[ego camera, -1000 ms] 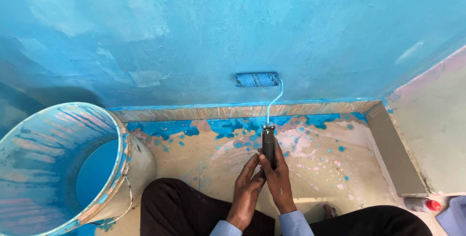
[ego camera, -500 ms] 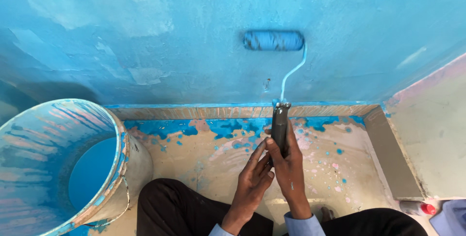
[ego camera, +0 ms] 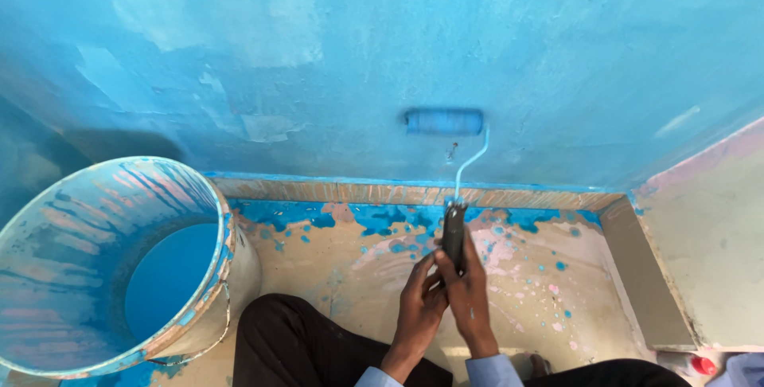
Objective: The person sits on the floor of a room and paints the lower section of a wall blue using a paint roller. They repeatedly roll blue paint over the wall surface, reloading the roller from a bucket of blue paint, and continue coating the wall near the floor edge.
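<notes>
A paint roller (ego camera: 444, 122) with a blue-soaked sleeve lies against the blue wall (ego camera: 382, 52), low down, just above the skirting. Its bent wire frame runs down to a dark handle (ego camera: 454, 232). My right hand (ego camera: 469, 291) is wrapped around that handle from the right. My left hand (ego camera: 418, 299) grips it from the left, just below. Both arms wear light blue sleeves, and my knees in dark trousers show at the bottom edge.
A large bucket (ego camera: 48, 220) streaked with paint stands at the left, holding blue paint. The tan floor (ego camera: 334, 275) is spattered with blue drops. A skirting strip (ego camera: 358, 192) runs along the wall's foot. A pale side wall (ego camera: 716, 236) closes the right.
The roller went up the wall from its low spot, then came back down to a point between the two. Both hands kept hold of the handle.
</notes>
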